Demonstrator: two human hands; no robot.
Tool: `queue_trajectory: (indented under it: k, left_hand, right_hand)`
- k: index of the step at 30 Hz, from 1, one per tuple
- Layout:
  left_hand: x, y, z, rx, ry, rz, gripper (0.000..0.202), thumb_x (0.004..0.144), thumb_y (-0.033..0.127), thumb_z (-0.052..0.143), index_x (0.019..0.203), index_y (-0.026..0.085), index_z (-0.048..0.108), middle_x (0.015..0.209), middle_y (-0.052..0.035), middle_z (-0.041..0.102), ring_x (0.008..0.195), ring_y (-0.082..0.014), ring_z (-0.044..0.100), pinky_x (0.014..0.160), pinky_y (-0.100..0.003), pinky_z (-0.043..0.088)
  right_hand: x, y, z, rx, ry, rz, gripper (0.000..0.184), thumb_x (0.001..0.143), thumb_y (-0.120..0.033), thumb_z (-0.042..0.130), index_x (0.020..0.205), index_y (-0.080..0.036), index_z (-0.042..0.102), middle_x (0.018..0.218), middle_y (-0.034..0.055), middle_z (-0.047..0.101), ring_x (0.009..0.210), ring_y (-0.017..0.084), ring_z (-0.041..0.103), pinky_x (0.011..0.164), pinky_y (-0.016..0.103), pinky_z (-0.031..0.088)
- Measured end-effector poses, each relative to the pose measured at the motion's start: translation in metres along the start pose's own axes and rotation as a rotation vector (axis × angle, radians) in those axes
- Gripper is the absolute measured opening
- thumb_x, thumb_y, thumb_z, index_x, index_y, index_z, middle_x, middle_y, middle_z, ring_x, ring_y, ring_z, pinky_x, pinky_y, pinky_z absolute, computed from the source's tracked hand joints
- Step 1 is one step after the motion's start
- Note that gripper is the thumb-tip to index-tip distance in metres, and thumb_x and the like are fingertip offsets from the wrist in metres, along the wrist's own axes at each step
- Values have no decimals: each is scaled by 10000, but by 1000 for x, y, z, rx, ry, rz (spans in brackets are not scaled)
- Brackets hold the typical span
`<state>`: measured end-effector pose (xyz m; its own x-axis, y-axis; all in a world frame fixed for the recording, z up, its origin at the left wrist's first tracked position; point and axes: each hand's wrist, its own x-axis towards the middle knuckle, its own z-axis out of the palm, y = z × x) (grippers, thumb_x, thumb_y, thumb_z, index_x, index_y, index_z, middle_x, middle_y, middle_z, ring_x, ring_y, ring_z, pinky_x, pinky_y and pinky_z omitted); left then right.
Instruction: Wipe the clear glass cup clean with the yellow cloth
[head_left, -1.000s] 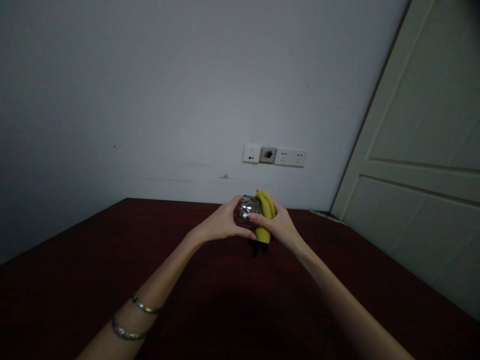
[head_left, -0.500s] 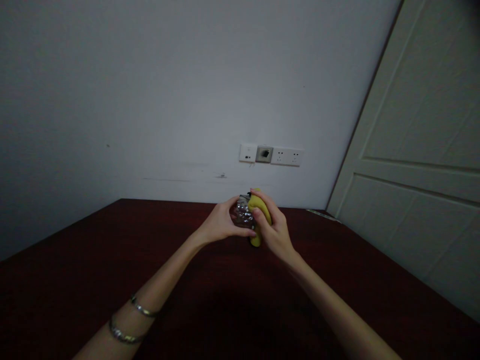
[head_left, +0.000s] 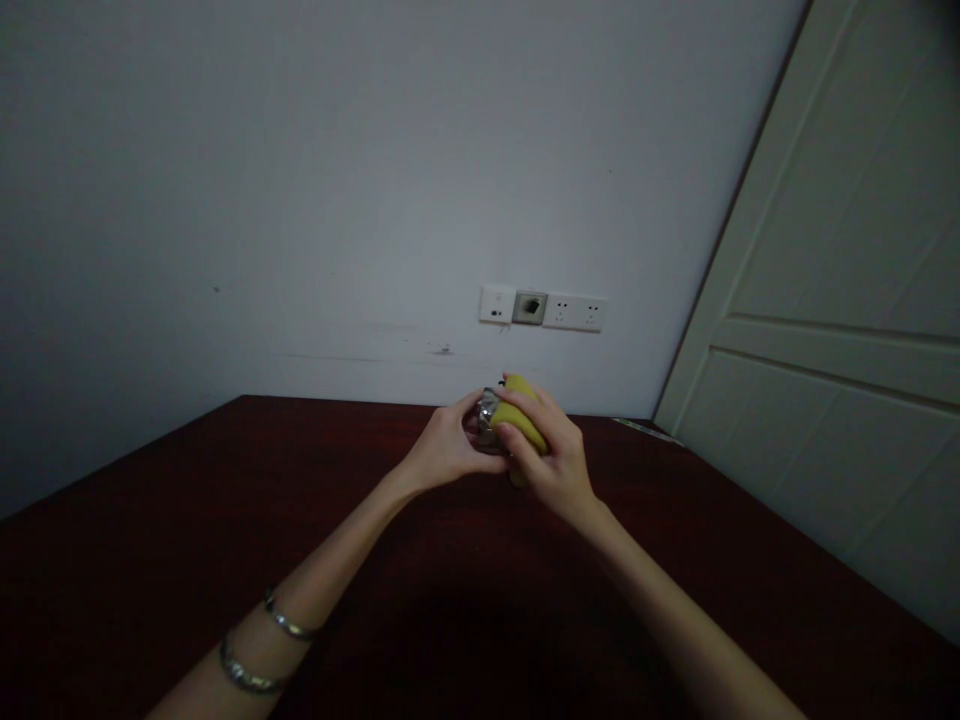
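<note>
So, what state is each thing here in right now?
Left hand: curled around the shiny jar.
Shiny jar: held up off the table.
Right hand: pressing the yellow cloth.
Yellow cloth: bunched against the jar.
White door: appears shut.

Dim room — white wall [head_left: 300,200] with power sockets [head_left: 544,310], a cream panelled door [head_left: 840,250], dark red tabletop [head_left: 150,500].

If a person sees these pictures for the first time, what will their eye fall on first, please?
The eye goes first to the middle, where the left hand holds a crinkled silvery object and the right hand closes over a yellow banana-shaped object, above a dark red table. Next come two silver bangles on the left forearm, low at the left. Higher up are a white socket panel and, at the right, a pale door.
</note>
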<state>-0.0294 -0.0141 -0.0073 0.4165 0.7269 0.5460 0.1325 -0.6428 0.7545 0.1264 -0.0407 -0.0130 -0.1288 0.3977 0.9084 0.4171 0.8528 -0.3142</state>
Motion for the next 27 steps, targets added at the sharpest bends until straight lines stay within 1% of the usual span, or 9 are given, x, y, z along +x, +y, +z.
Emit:
queue_trajectory:
  k: [3,8,10,15,17,19,24,26,27]
  left_hand:
    - [0,1,-1,-6,22,1,612,534,182,785,1094,133,543,921,-28,658,798,-171,634,691,-274,518]
    - [0,3,-4,43,3,50,684,538,308,818,1139,143,535,998,-56,658,861,-190,632,766,-310,519]
    - [0,2,-5,70,14,41,683,523,317,825,1120,140,545,997,-60,663,851,-192,635,767,-314,521]
    - [0,-4,-4,53,46,26,609,550,253,798,1098,150,552,936,-32,668,803,-176,638,703,-280,523]
    - [0,-5,-4,38,52,39,599,563,251,792,1101,150,551,936,-32,667,814,-178,641,705,-277,523]
    - [-1,-4,-5,41,39,62,642,562,292,805,1129,148,541,978,-49,665,855,-190,641,741,-294,526]
    - [-4,-3,-8,127,32,117,747,524,379,827,1165,141,526,1065,-84,654,961,-234,622,834,-360,516]
    - [-4,-2,-8,153,36,118,769,513,385,831,1174,141,523,1066,-83,654,970,-238,618,839,-363,515]
    - [-3,-1,-8,149,36,111,773,516,378,830,1182,141,519,1059,-80,656,959,-233,622,831,-356,517]
  right_hand:
    - [-1,-2,-2,-29,-40,-76,332,824,-260,608,1156,-249,623,1309,81,548,1210,225,512,1021,401,415]
    - [2,-4,4,135,94,188,291,862,-305,552,1134,-238,633,1196,68,635,1126,202,580,990,387,449]
    - [2,-3,5,145,89,230,296,863,-313,550,1137,-237,633,1192,65,639,1112,200,590,984,385,456]
    - [-1,1,-1,9,-62,-4,344,829,-276,603,1171,-249,623,1301,73,569,1226,222,510,1038,401,406]
    - [0,0,-4,3,-89,-25,351,822,-274,611,1173,-252,625,1331,74,545,1240,228,498,1046,406,397]
    - [2,-1,-4,50,-59,40,342,830,-289,600,1168,-251,629,1294,71,579,1216,224,521,1042,407,401]
    - [7,-4,-3,234,20,336,354,826,-386,588,1136,-225,648,1188,64,655,1114,233,598,982,417,459]
    - [7,-5,-3,245,22,363,367,831,-400,578,1145,-222,643,1177,67,661,1085,236,616,957,424,479]
    - [7,-6,-3,219,16,326,363,835,-389,576,1153,-225,638,1188,68,654,1098,236,609,966,428,472]
